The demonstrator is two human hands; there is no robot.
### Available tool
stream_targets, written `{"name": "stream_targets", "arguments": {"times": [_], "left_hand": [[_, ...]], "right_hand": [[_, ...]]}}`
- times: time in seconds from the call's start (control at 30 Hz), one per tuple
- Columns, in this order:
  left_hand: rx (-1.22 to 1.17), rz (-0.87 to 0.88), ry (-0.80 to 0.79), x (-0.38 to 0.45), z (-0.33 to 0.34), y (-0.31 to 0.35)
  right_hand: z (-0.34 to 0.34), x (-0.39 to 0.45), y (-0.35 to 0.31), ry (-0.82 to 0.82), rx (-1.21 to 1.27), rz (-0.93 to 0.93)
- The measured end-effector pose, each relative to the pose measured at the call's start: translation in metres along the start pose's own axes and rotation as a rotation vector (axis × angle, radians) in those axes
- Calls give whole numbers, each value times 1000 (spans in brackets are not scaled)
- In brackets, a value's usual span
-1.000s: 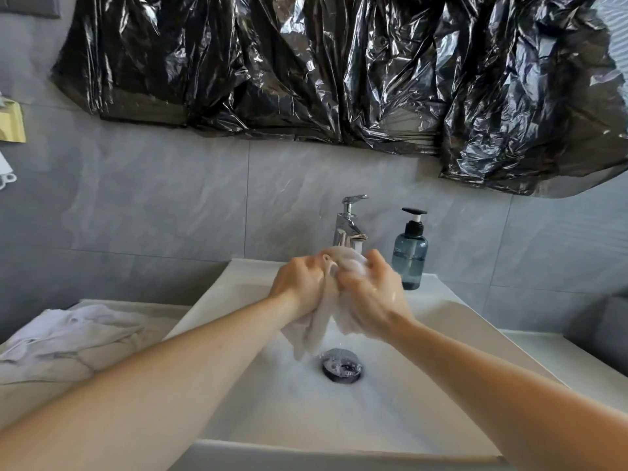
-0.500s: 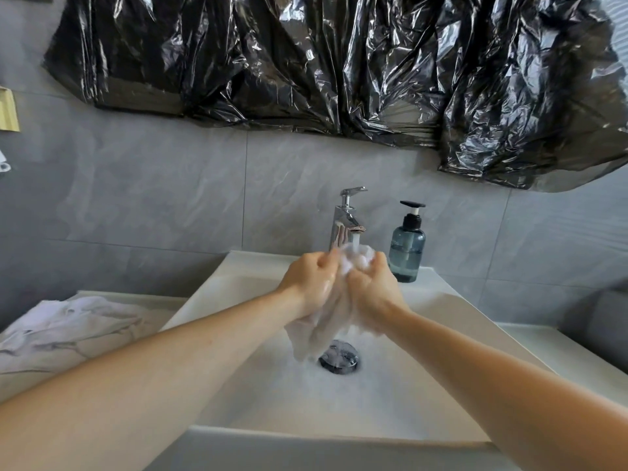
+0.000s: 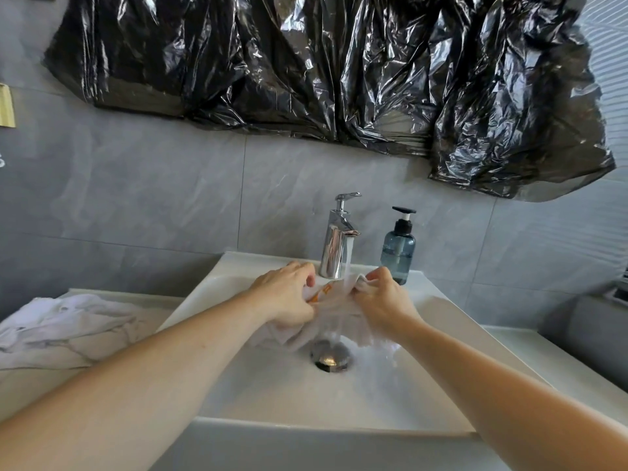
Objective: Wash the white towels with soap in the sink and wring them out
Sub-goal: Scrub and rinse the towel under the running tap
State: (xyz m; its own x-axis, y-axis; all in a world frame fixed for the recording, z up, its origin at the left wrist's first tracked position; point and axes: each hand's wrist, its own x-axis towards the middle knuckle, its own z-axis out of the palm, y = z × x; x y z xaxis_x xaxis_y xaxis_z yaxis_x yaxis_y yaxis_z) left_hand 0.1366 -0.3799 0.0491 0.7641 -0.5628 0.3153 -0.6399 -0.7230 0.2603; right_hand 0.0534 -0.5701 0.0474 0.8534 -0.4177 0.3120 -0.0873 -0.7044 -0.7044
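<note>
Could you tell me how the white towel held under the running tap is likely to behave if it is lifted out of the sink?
The white towel sags between the left hand and right hand, so it is probably floppy. With water from the faucet running onto it, it is likely soaked, heavy for its size, and would drip.

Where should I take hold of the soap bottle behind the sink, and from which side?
Judging by shape, grip the soap bottle round its blue-grey body, below the shoulder; the black pump is narrow and would press down. Come from the right with the right hand, once it lets go of the towel: the faucet and its running water stand close on the left, while the right side looks open.
</note>
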Motion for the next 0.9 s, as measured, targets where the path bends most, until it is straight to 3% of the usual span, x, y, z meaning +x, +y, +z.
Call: {"name": "stream_targets", "arguments": {"times": [0.2, 0.43, 0.5, 0.63, 0.7, 0.77, 0.83, 0.9], "left_hand": [[-46, 68, 265, 2, -7, 9], [-100, 15, 338, 5, -6, 11], [-131, -25, 266, 6, -9, 8], [-86, -124, -351, -1, -3, 10], [-304, -260, -487, -7, -2, 10], [-396, -280, -376, -3, -2, 7], [-275, -216, -137, 4, -5, 0], [-171, -193, -144, 3, -7, -6]], "right_hand": [[-3, 0, 5, 50, -204, -136], [-9, -6, -5, 213, -159, -234], [-7, -4, -2, 134, -251, -207], [-9, -8, 7, -353, -289, -21], [-16, -15, 4, -538, -195, 91], [-18, -13, 5, -551, -75, 130], [-16, -9, 6, -464, -71, 130], [-14, -9, 9, -474, -137, 168]]}}
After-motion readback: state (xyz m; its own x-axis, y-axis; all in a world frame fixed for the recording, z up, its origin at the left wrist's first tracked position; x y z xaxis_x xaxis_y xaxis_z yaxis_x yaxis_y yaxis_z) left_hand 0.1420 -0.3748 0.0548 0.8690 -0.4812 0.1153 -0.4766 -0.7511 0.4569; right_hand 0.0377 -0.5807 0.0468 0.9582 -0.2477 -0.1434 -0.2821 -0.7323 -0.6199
